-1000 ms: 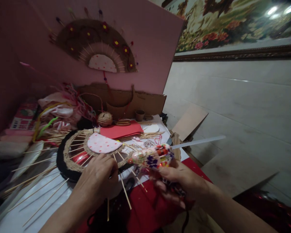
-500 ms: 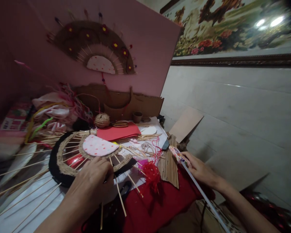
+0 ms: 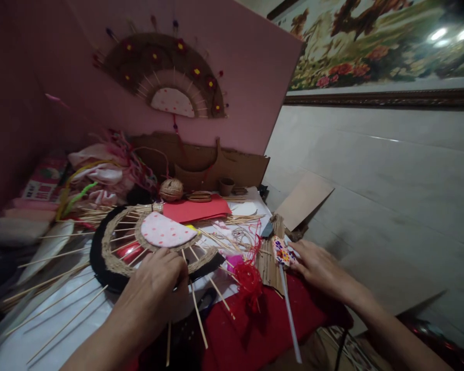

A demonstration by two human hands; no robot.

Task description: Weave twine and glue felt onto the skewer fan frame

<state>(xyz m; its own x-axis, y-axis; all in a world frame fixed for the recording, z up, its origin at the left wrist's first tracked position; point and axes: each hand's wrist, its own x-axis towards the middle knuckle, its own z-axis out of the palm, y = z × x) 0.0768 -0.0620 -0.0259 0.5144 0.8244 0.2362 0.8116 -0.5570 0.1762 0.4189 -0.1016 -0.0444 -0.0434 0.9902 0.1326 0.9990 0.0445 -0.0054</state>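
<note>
My left hand (image 3: 158, 281) is closed around the lower middle of a half-round fan frame (image 3: 108, 252) of thin sticks, twine bands and a black outer band. A white half-disc with red dots (image 3: 168, 230) sits at the frame's centre. My fingertips are hidden behind my knuckles. My right hand (image 3: 313, 268) grips the right side of a flower-patterned glue gun (image 3: 284, 252), from which a long clear glue stick (image 3: 291, 314) points down toward me. The gun is over a strip of corrugated cardboard (image 3: 269, 270); whether it rests there I cannot tell.
Red yarn (image 3: 249, 281) lies between my hands. Farther back are red paper (image 3: 197, 207), a twine ball (image 3: 171, 190), a small brown pot (image 3: 227, 185) and loose sticks. A finished fan (image 3: 166, 64) hangs on a pink board. Fabric and ribbons (image 3: 100, 175) pile up at the left.
My right hand has turned the glue gun, so its patterned side faces up and its stick points more steeply down. The view has shifted slightly; my left hand keeps its hold.
</note>
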